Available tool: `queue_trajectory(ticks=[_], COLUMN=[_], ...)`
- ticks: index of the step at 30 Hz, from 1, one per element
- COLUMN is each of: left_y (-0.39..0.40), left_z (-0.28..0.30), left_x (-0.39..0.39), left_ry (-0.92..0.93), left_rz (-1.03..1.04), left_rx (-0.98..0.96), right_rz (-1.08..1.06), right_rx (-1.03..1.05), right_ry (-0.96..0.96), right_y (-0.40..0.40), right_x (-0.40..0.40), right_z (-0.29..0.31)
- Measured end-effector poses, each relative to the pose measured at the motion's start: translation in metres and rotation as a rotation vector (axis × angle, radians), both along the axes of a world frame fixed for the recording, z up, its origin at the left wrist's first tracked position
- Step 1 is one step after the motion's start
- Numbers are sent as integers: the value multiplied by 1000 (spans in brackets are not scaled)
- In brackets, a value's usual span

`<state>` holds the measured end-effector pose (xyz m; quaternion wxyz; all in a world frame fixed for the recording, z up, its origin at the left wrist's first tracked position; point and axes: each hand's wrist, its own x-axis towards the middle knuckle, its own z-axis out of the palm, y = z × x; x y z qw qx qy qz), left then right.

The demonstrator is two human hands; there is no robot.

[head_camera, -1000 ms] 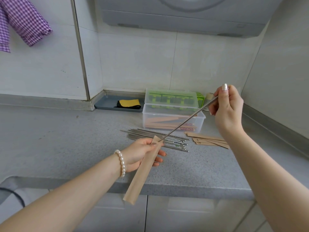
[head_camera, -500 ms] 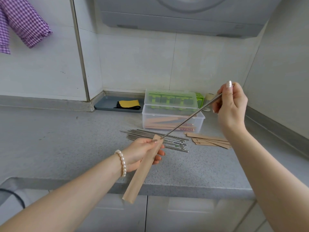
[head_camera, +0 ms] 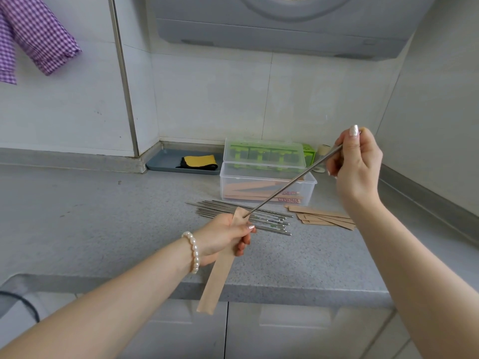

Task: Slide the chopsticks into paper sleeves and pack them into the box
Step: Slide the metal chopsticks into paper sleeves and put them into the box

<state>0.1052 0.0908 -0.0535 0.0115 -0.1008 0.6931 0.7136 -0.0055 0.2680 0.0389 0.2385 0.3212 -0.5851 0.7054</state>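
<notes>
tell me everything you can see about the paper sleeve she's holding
The sleeve is a long, narrow, flat strip of plain brown kraft-looking paper, unprinted on the side shown. It hangs tilted, open top end up and away, closed bottom end down past the counter edge, in front of the cabinet doors. The left hand grips it near the top, thumb across its front. The tip of a metal chopstick, held by the right hand, meets its mouth.

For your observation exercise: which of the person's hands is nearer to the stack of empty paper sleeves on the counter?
Right. The right hand is raised above and just behind the empty paper sleeves; the left hand is further off to their left, over the loose chopsticks.
</notes>
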Motion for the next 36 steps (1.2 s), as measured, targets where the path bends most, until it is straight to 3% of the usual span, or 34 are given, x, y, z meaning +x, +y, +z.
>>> queue_trajectory(ticks=[7, 11, 15, 18, 23, 28, 30, 33, 36], left_y=[1, -1, 6, 10, -3, -14, -17, -21, -24], left_z=[0, 0, 2, 3, -2, -7, -8, -8, -8], left_x=[0, 1, 6, 7, 6, 3, 1, -2, -5], left_ry=[11, 3, -27, -61, -118, -155, -155, -125, -109], left_rz=[-26, -142, -358, -362, -223, -174, -164, -128, -83], left_rx=[-28, -168, -140, -40, -13, -15, -12, 24, 76], right_rz=[30, 53, 120, 181, 269, 424, 460, 211, -48], right_rx=[7, 58, 322, 572, 747, 1127, 1122, 951, 1135], right_ry=[-12, -140, -435, -538, -492, -402, -425, -444, -366], right_y=[-2, -4, -7, -14, -26, -34, -36, -38, -39], right_x=[6, -1, -24, -33, -26, -20, -30, -59, -85], right_z=[-1, 6, 4, -14, -36, -46, -49, -61, -88])
